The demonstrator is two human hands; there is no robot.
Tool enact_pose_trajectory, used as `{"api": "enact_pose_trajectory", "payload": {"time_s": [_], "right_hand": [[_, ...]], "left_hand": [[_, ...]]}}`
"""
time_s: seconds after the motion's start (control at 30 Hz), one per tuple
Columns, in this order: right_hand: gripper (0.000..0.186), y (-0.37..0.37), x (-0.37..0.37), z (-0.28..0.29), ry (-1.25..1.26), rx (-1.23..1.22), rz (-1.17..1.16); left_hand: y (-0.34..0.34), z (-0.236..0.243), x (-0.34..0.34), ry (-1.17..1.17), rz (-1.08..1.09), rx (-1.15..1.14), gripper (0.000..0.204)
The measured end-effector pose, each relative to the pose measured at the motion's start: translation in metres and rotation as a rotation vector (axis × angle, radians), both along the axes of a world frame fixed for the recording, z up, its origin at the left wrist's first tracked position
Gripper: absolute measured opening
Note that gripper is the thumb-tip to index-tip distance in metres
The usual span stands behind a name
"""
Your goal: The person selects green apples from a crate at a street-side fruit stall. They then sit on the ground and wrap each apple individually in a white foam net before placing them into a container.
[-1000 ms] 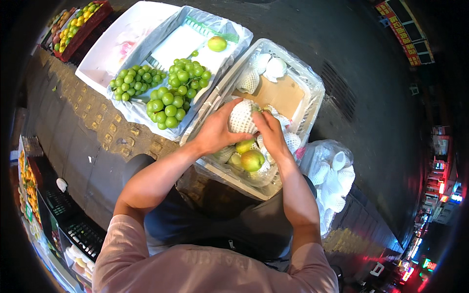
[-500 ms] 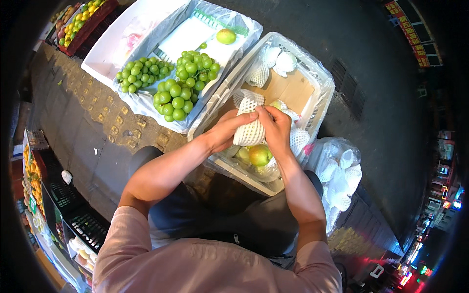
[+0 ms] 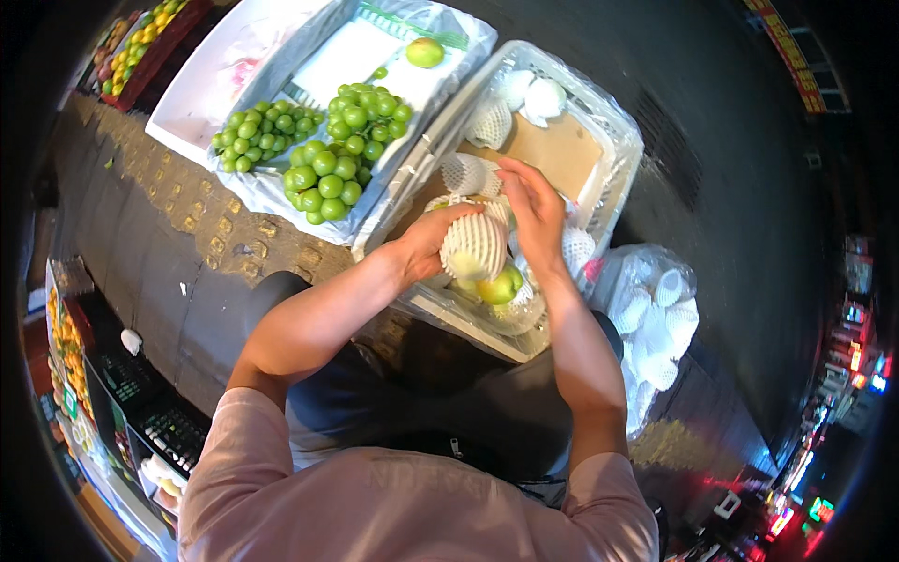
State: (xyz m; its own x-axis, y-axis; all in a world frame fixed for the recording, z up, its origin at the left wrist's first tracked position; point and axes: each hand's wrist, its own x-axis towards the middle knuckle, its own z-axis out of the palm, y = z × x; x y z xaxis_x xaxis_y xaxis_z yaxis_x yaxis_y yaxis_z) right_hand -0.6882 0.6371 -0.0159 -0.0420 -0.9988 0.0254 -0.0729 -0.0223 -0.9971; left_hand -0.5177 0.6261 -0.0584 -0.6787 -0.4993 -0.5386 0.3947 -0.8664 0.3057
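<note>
The left hand (image 3: 431, 245) grasps a foam-sleeved fruit (image 3: 474, 247), thumb across its upper end and palm against its left side. The right hand (image 3: 537, 223) is released, fingers extended just beside the sleeve; I cannot tell from my view whether the fingertips touch it. The sleeved fruit is above the near half of a pale plastic crate (image 3: 620, 161), next to a bare yellow-green fruit (image 3: 502, 285).

Fault conditions I would monitor:

1. Drop. Cause: one-handed support; the foam could slide over the smooth skin if the left hand's hold loosens. The bare fruit beneath could be bruised.
2. Torn netting. Cause: fingers hooking the mesh and pulling unevenly.
3. Snagging. Cause: loose foam nets (image 3: 463, 174) lying close beyond the hands.
4. Crushed grapes (image 3: 330, 178). Cause: a wide leftward swing of the left forearm over the neighbouring tray (image 3: 453, 67).
</note>
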Motion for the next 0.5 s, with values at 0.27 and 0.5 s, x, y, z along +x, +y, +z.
{"api": "enact_pose_trajectory", "payload": {"time_s": [0.27,0.5], "right_hand": [[0.101,0.020,0.012,0.021,0.544,-0.201,0.395],[0.078,-0.003,-0.004,0.013,0.109,0.128,-0.062]], "left_hand": [[-0.006,0.003,0.014,0.218,0.077,0.142,0.044],[0.007,0.009,0.014,-0.579,-0.372,-0.419,0.066]]}}
